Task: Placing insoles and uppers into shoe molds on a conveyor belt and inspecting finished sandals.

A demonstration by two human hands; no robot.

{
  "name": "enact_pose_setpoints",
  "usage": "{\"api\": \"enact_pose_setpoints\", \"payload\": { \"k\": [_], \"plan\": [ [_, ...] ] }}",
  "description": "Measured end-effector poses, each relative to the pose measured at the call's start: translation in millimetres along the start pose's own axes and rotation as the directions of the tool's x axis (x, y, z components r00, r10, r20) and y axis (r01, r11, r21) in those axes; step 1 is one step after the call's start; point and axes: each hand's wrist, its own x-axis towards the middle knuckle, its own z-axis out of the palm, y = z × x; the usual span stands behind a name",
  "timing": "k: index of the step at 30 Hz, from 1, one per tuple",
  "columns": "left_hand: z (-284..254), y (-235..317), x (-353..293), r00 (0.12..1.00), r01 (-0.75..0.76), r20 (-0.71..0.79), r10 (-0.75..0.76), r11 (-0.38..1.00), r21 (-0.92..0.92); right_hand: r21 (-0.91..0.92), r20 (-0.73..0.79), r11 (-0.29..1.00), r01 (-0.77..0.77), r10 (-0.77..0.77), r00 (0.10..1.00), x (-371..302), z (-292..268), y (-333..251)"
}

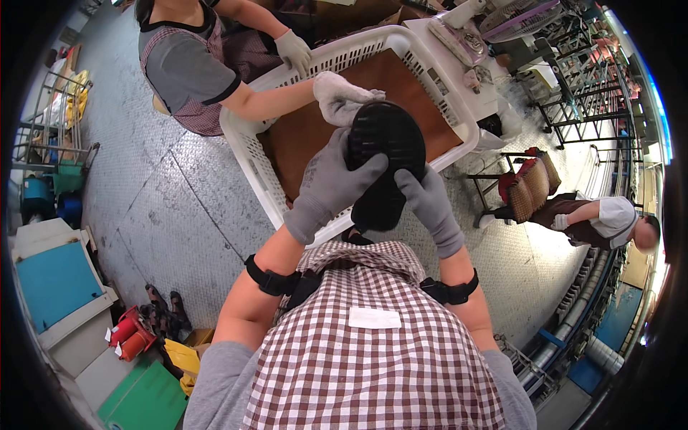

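Between my two grey-gloved hands I hold a black ridged shoe sole (387, 136), tilted up over the near side of a white plastic basket (249, 172). My left hand (324, 188) grips its left edge, thumb lying across the ridged face. On the lower right side, my right hand (432, 211) closes with its thumb on the face; its fingers are hidden behind the sole. A co-worker's hand in white cloth (340, 99) is at the sole's upper left edge; whether they touch, I cannot tell. Brown sheet material (380, 77) lines the basket.
The co-worker's other gloved hand (292, 54) rests at the basket's far left rim. A white table (480, 97) with a fan (519, 21) stands at the far right. Farther right is another person (591, 218) near metal racks. A green box (147, 398) sits at the lower left.
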Motion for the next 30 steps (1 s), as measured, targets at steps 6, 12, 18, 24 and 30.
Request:
{"api": "enact_pose_setpoints", "payload": {
  "k": [6,12,18,24,30],
  "plan": [
    [4.0,-11.4,-9.0,0.986,-0.167,-0.009,0.167,0.986,0.03,-0.523,0.046,0.766,0.373,-0.411,0.91,2.1,-16.0,28.7],
    [15.0,-34.6,-21.9,0.884,-0.419,-0.153,0.442,0.893,0.164,-0.79,0.142,0.413,0.454,-0.596,0.79,-0.7,-19.5,34.4],
    [21.4,-39.7,-18.3,0.748,-0.587,-0.158,0.644,0.754,0.294,-0.836,0.132,0.31,0.453,-0.688,0.714,-0.7,-22.4,38.0],
    [19.8,-40.4,-22.1,0.768,-0.547,-0.13,0.627,0.748,0.376,-0.825,0.124,0.322,0.464,-0.698,0.705,-0.2,-23.3,44.3],
    [23.1,-45.5,-20.6,0.718,-0.611,-0.124,0.685,0.705,0.36,-0.819,0.105,0.36,0.447,-0.672,0.733,-1.2,-21.3,47.6]
  ]
}}
